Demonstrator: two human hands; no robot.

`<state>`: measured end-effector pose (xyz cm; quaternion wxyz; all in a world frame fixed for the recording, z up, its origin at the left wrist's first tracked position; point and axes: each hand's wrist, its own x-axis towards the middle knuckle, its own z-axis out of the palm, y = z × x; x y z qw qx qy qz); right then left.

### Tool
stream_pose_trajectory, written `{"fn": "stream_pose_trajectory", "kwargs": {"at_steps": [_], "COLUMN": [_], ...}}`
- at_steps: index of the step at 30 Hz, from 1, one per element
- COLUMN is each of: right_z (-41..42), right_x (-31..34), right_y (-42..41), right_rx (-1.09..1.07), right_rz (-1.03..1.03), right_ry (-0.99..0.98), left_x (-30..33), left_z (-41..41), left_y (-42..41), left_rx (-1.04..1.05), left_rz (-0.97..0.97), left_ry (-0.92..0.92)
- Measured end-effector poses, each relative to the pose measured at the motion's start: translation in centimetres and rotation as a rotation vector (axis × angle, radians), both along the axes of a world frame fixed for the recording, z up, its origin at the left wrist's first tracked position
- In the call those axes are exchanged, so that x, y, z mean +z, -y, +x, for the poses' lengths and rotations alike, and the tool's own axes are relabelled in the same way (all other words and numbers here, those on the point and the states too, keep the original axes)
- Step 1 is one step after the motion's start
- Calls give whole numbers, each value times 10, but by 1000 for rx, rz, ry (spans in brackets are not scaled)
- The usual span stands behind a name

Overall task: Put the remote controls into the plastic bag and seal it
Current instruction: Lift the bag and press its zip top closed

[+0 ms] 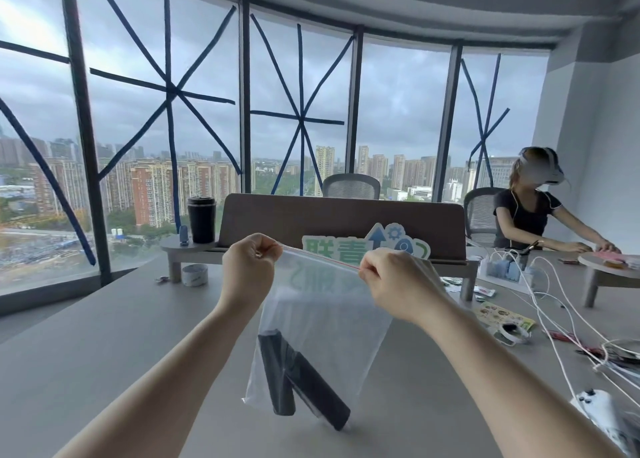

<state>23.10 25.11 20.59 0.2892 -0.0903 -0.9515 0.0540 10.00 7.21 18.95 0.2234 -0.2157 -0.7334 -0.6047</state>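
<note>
The grey table (104, 353) lies bare to the left and near, while cables (554, 305) and clutter crowd its right edge and a shelf (194, 248) with a black cup (202, 219) stands far. Both forearms reach forward, the left hand (247, 270) and right hand (393, 284) each pinching the red-lined top edge of the clear, thin bag (322, 322), which hangs above the table. Two black, slim remotes (298, 381) rest crossed at its bottom

Your left hand (250, 267) and right hand (391, 281) pinching the plastic bag (322, 322) top, lifted above the table (104, 346), two black remotes (298, 378) crossed inside its bottom
</note>
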Motion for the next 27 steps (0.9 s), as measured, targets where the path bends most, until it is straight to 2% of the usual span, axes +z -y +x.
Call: {"fn": "stream_pose_trajectory", "kwargs": {"at_steps": [9,19,27], "right_z": [9,12,-55], "right_x": [-3,4,-11], "right_y": [-3,5,24], "right_rx": [16,-1,17], "right_rz": [68,109,64], "right_ry": [14,-97,-51], "left_x": [-4,-5,-32], "left_z": [-9,-22,-74], "left_y": [21,32,56], "left_rx": [69,-8,11], "left_rz": [20,138,170], "left_ry": [-10,50,147]}}
